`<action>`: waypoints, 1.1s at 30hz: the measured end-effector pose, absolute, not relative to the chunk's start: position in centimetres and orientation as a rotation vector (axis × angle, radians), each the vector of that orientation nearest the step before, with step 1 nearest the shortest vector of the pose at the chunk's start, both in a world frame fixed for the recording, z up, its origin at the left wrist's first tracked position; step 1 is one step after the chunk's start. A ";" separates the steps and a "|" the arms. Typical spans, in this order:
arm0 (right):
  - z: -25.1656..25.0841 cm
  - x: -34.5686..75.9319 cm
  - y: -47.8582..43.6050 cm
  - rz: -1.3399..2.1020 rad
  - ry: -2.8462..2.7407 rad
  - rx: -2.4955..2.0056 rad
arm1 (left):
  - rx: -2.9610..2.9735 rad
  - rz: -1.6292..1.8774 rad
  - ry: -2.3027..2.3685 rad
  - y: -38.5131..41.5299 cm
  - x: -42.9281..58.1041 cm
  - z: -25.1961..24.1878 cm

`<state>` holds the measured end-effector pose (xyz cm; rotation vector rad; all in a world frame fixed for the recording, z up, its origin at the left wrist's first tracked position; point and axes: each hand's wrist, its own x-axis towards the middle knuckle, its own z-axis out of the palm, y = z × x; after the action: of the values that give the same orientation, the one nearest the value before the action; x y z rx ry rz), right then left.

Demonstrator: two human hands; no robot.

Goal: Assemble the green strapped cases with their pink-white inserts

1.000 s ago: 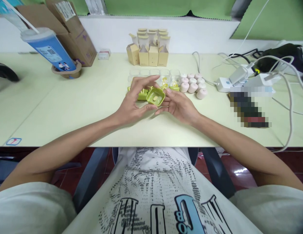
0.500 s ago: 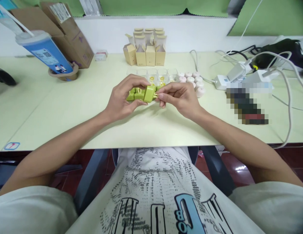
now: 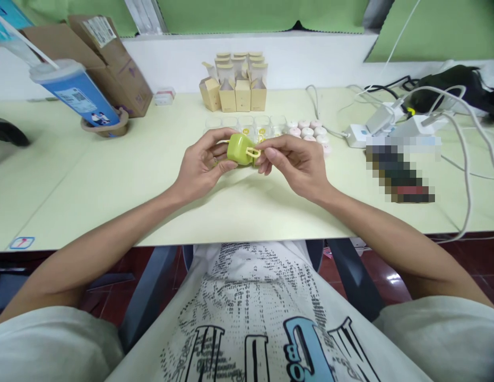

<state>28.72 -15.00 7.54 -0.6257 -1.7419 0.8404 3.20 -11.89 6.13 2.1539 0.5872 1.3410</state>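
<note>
My left hand (image 3: 201,164) grips a small glossy green case (image 3: 239,148) by its left side, thumb below and fingers above. From the right side of the case sticks a pale yellow loop (image 3: 253,153). The thumb and forefinger of my right hand (image 3: 301,162) are closed at the outer end of this loop. More green shows behind the case, mostly hidden by it and my hands. Just beyond my hands stands a row of clear plastic containers (image 3: 247,122), some with yellow marks. To their right sit several pale pink round pieces (image 3: 306,131) in rows.
Small open cardboard boxes (image 3: 242,96) stand against the wall. At the left are a blue cup (image 3: 81,98) with a straw and a large brown carton (image 3: 125,79). White chargers (image 3: 360,135) and looping cables (image 3: 467,175) lie at the right beside a blurred-out item (image 3: 401,172).
The green case has turned in my left hand, so its yellow loop now faces me more. It sits slightly further left. The view has shifted a little.
</note>
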 end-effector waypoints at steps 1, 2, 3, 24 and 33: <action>7.6 28.9 -15.0 0.804 -1.782 -0.676 | 2.147 1.323 0.611 -11.9 3.2 6.0; 7.7 29.1 -15.0 0.754 -1.822 -0.724 | 2.144 1.296 0.634 -12.1 3.3 5.9; 7.8 29.2 -15.0 0.699 -1.856 -0.757 | 2.143 1.262 0.648 -12.3 3.5 5.8; 8.4 34.6 -10.3 0.093 -2.383 -1.158 | 2.518 0.793 1.914 -10.2 -0.1 7.6; 7.9 35.4 -9.9 0.255 -2.335 -1.169 | 2.585 0.705 1.886 -11.2 1.1 7.8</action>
<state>35.43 -9.90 7.89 -1.1689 -2.3350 0.2545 1.07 -11.20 7.80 2.5850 1.8860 0.7054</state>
